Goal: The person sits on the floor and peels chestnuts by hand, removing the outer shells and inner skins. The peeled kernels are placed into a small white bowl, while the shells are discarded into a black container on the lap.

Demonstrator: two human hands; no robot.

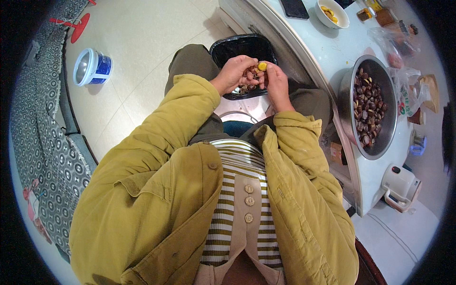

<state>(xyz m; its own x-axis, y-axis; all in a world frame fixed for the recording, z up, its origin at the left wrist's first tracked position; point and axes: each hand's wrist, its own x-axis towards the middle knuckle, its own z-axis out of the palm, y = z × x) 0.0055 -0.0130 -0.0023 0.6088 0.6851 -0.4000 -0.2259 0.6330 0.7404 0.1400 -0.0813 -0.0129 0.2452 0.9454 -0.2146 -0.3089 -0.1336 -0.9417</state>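
A yellow chestnut kernel (262, 66) is pinched between my hands, above a black-lined bin (244, 40) that holds chestnut shells. My left hand (238, 73) has its thumb and fingertips at the kernel's left side, with bits of brown shell by the fingers. Thumb and fingers of my right hand (276, 83) press on its right side. On the table to the right, a large steel bowl (345, 103) holds many dark brown chestnuts (368, 107), a few showing yellow. Farther up the table, a white bowl (340, 19) contains several yellow kernels (328, 14).
A black phone (294, 8) lies beside the white bowl. Plastic bags (409, 89), small jars (365, 14) and a white appliance with a handle (400, 187) stand right of the steel bowl. A blue-and-white bucket (92, 67) sits on the floor at left, near a patterned cloth cover (42, 107).
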